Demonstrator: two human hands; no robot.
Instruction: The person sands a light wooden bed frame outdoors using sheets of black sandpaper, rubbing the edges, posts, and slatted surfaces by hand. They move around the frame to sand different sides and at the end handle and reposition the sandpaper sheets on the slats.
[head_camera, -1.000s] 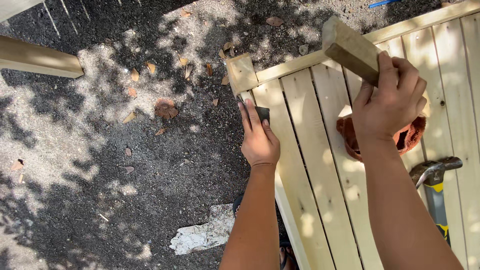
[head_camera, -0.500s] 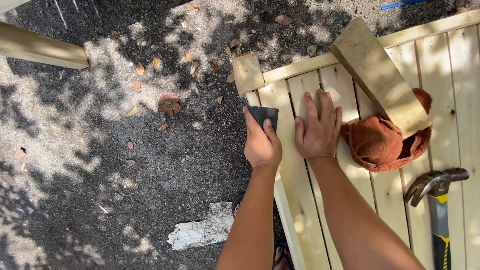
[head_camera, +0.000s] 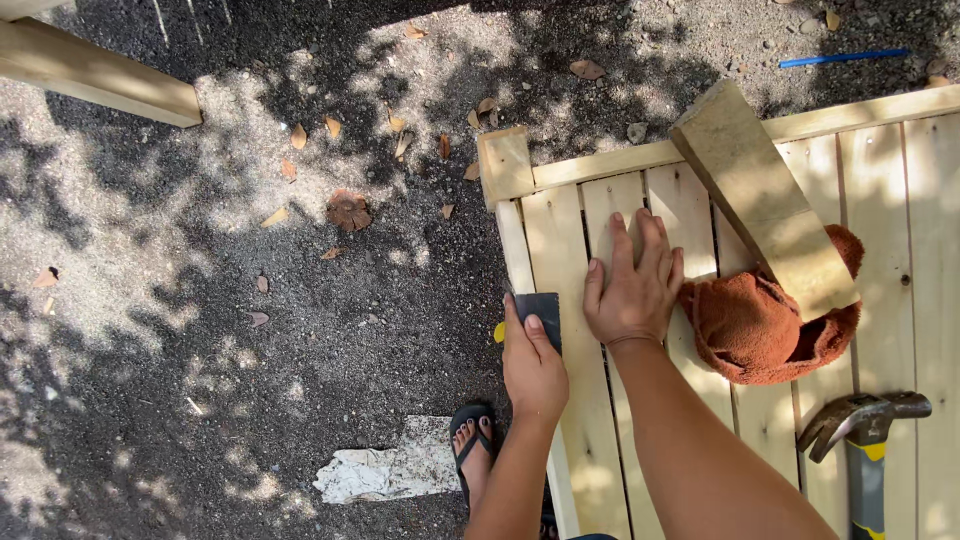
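Note:
My left hand (head_camera: 533, 360) grips a small dark sanding pad (head_camera: 541, 309) against the left edge of a pale slatted wooden panel (head_camera: 560, 240). My right hand (head_camera: 632, 282) lies flat, fingers spread, on the slats just right of the pad, holding nothing. A short thick wooden block (head_camera: 762, 195) rests tilted on a rust-brown cloth (head_camera: 760, 330) beside my right hand. A claw hammer (head_camera: 862, 430) with a yellow and black handle lies on the slats at lower right.
Dark gravel ground (head_camera: 250, 330) with dry leaves lies left of the panel. A wooden beam (head_camera: 95, 75) sits top left. My foot in a sandal (head_camera: 472, 440) stands by a crumpled white scrap (head_camera: 385, 470). A blue pencil (head_camera: 843, 58) lies top right.
My right hand let go of the wooden block, left it on the brown cloth, and came down flat onto the slats. My left hand slid the pad downward along the edge.

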